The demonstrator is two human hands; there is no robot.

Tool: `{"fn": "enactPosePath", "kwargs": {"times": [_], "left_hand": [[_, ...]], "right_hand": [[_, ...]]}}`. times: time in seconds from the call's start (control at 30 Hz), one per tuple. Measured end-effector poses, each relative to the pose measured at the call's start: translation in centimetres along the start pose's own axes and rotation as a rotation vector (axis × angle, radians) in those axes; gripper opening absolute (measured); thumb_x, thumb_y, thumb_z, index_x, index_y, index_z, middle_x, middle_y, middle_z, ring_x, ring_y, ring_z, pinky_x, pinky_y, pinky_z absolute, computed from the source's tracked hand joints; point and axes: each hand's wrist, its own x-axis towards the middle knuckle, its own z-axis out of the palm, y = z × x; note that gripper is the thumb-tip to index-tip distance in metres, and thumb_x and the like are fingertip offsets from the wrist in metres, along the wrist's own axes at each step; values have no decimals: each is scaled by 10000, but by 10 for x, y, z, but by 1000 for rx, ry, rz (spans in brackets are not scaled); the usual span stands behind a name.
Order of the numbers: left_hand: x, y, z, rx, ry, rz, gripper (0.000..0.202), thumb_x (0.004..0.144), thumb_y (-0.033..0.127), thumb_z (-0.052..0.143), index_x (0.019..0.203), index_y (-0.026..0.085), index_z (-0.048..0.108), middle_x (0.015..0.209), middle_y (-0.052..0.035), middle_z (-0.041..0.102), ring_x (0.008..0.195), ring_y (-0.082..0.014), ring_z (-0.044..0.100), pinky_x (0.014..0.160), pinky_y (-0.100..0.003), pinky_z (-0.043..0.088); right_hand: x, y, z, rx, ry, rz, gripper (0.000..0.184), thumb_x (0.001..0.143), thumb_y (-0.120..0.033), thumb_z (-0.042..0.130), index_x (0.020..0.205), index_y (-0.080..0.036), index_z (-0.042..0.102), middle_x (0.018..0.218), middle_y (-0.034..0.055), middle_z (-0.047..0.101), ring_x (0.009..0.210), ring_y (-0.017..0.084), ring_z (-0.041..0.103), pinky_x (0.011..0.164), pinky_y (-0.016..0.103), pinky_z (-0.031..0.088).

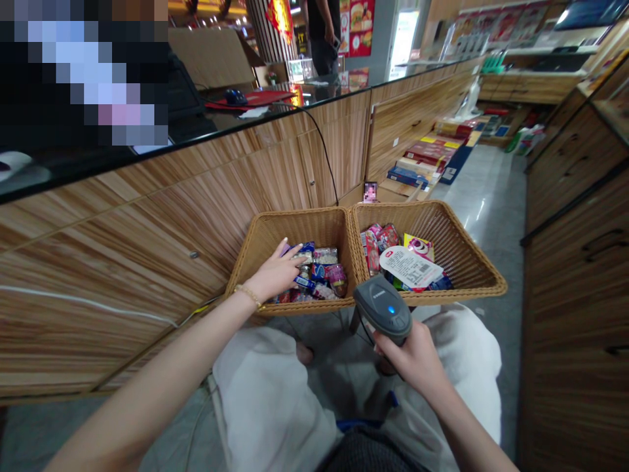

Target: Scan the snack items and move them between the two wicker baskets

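My left hand [280,270] reaches over the left wicker basket [295,223], fingers spread above small packaged goods. Among these goods are a purple-lidded jar [337,278] and a blue packet [304,282]. My right hand [417,354] is wrapped round the handle of a dark grey barcode scanner [381,305] with a blue light lit on top. The scanner head is over the front edge of the right wicker basket [466,242]. Inside that basket lie a white printed package [411,267], a yellow packet with a purple character [419,246] and several red packets.
A wood-panelled counter [196,203] with a dark glass top runs along the left, bearing a computer mouse [236,97] on a red mat. Stacked boxes [432,157] stand beyond the baskets. Wooden drawers [580,262] line the right. A person [324,33] stands behind the counter.
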Motion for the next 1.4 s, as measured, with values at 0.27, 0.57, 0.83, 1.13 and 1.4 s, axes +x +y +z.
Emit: {"fn": "enactPosePath", "kwargs": {"times": [0.27, 0.57, 0.83, 1.13, 1.4], "left_hand": [[-12, 17, -19, 107, 392, -111, 171, 903, 244, 733, 1056, 248, 809, 1587, -62, 518, 1556, -359, 342, 1281, -709, 112], [-13, 54, -18, 19, 732, -159, 361, 955, 329, 693, 1308, 256, 706, 1578, -67, 524, 1549, -368, 351, 1261, -756, 156], [-13, 54, -9, -4, 817, -139, 286, 969, 331, 679, 1240, 261, 733, 1533, -52, 580, 1526, -360, 393, 1265, -740, 160], [-15, 55, -7, -19, 860, -150, 284, 967, 337, 680, 1236, 261, 735, 1517, -62, 597, 1533, -341, 384, 1267, -731, 168], [-15, 56, -8, 7, 845, -160, 257, 951, 321, 705, 1197, 264, 755, 1501, -53, 613, 1506, -336, 425, 1273, -716, 185]], "right_hand": [[0, -1, 2, 0, 2, -33, 250, 822, -347, 572, 606, -226, 610, 613, 73, 733, 576, 242, 700, 560, 299, 503], [1, -12, 11, 42, -41, -76, 135, 798, -287, 573, 680, -226, 595, 623, 53, 725, 603, 234, 694, 581, 285, 496], [0, -16, 17, 41, -43, -92, 115, 786, -271, 565, 687, -222, 598, 622, 41, 711, 596, 222, 674, 591, 277, 483], [3, -22, 20, 31, -45, -92, 125, 815, -285, 572, 714, -218, 602, 646, 48, 714, 608, 224, 668, 608, 283, 492], [4, -25, 21, 6, -54, -110, 120, 802, -284, 559, 694, -231, 566, 639, 49, 699, 598, 220, 658, 600, 277, 491]]}}
